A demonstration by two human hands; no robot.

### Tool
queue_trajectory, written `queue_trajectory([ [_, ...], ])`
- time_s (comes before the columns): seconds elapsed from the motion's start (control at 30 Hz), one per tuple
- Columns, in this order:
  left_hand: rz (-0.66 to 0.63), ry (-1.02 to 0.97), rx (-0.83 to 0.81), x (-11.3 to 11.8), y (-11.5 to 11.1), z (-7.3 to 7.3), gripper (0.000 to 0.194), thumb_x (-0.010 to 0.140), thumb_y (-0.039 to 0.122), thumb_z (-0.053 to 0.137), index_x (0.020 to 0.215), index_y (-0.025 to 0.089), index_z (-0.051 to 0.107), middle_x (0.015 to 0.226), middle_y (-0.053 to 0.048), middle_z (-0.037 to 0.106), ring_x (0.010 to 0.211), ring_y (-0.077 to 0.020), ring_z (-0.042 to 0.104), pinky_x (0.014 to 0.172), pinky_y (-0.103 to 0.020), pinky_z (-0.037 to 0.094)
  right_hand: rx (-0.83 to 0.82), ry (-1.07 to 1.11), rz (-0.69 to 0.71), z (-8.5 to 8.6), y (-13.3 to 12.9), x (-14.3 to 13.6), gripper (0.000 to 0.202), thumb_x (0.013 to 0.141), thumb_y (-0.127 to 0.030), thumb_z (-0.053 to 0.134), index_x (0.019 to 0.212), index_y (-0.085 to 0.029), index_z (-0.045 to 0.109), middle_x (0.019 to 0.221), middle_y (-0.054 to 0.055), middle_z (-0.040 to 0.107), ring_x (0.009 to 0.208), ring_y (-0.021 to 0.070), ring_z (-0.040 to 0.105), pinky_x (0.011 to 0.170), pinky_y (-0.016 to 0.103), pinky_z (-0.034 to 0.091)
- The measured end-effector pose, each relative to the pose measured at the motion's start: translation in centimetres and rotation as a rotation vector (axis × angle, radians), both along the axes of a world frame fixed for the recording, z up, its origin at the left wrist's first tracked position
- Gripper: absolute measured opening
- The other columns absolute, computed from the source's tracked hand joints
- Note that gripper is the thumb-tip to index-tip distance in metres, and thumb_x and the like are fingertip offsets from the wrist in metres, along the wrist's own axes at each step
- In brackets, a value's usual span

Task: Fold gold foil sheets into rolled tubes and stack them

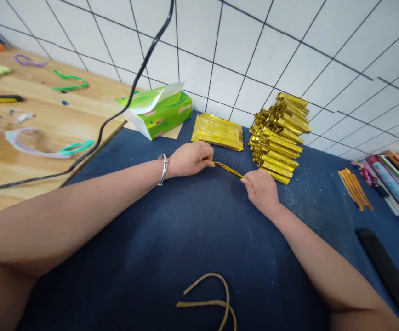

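Note:
A narrow folded strip of gold foil paper (pixel 228 169) stretches between my two hands, just above the dark blue table. My left hand (pixel 191 158), with a silver bangle at the wrist, pinches one end of it. The other end is pinched by my right hand (pixel 262 189). Behind my hands lies a flat stack of gold foil sheets (pixel 218 132). Beyond my right hand rises a pile of folded gold foil pieces (pixel 280 138), stacked in rows against the tiled wall. The fingertips partly hide both ends of the strip.
A green tissue box (pixel 167 112) stands at the back left, with a black cable (pixel 130 99) hanging before it. Looped cord (pixel 227 294) lies near the front. To the right are bronze strips (pixel 354 188), a black case (pixel 385 271) and books (pixel 397 184).

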State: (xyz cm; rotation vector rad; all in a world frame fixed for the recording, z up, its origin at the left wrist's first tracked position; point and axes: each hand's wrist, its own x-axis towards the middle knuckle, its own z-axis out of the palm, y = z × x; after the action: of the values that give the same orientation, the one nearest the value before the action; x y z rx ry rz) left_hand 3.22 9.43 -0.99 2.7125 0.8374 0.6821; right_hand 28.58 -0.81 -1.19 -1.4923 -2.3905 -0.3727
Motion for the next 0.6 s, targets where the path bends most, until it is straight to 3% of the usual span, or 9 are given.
queue_trajectory([
  [0.37, 0.038, -0.25, -0.096, 0.06, -0.4, 0.45, 0.012, 0.082, 0.027, 0.057, 0.084, 0.016, 0.059, 0.077, 0.0, 0.055, 0.073, -0.0099, 0.05, 0.069, -0.022, 0.04, -0.016, 0.061, 0.013, -0.44, 0.66, 0.18, 0.03, 0.094, -0.035, 0.034, 0.08, -0.018, 0.055, 0.074, 0.005, 0.055, 0.074, 0.019, 0.046, 0.071, 0.031, 0.034],
  [0.6, -0.031, -0.267, -0.064, 0.29, -0.6, 0.22, 0.023, 0.082, 0.031, 0.058, 0.1, 0.018, 0.058, 0.091, -0.003, 0.058, 0.083, -0.012, 0.055, 0.076, -0.025, 0.045, -0.027, 0.058, 0.075, -0.41, 0.56, 0.05, 0.029, 0.094, -0.033, 0.035, 0.082, -0.018, 0.056, 0.075, 0.005, 0.055, 0.073, 0.0186, 0.046, 0.071, 0.031, 0.035],
])
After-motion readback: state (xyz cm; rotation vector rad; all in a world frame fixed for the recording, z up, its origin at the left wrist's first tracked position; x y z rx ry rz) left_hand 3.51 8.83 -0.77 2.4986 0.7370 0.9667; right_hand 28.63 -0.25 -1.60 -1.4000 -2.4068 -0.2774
